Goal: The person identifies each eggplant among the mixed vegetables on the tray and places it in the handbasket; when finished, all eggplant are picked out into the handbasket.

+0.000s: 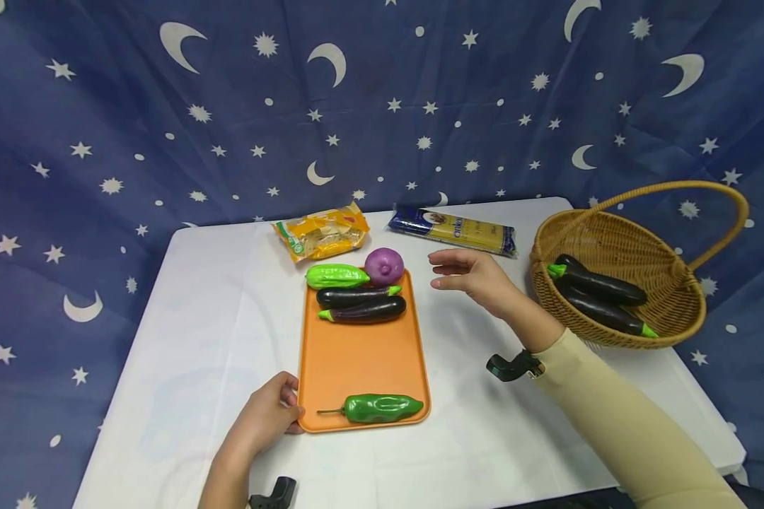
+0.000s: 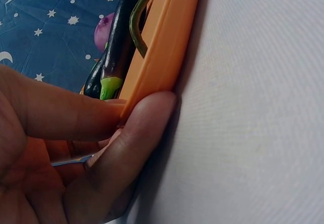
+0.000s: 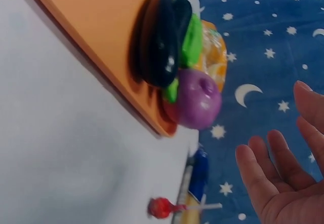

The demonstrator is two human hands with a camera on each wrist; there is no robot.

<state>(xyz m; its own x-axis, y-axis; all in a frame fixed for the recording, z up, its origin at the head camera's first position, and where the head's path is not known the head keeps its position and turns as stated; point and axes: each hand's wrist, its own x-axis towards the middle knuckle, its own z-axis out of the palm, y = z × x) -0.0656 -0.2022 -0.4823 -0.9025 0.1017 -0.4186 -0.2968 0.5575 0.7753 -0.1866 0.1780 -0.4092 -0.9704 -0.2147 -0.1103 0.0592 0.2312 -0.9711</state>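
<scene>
My left hand point(image 1: 264, 410) pinches the near left corner of an orange tray point(image 1: 363, 360); in the left wrist view, thumb and finger sit on either side of its rim point(image 2: 164, 57). On the tray, a green pepper point(image 1: 382, 408) lies at the near end. Toward the far end are two eggplants point(image 1: 369, 309), a bright green ridged vegetable point(image 1: 336, 276) and a purple onion point(image 1: 384, 266). Right of the tray, my right hand point(image 1: 474, 279) is held above the table with fingers extended and nothing in it. A red lollipop point(image 3: 161, 208) appears on the table in the right wrist view.
A wicker basket point(image 1: 665, 244) with a tall handle stands at the right, with several eggplants point(image 1: 601, 286) inside. Along the back edge of the white table point(image 1: 216, 318) lie an orange noodle bag point(image 1: 325, 233) and a blue-and-yellow pasta pack point(image 1: 455, 230). A star-patterned cloth hangs behind.
</scene>
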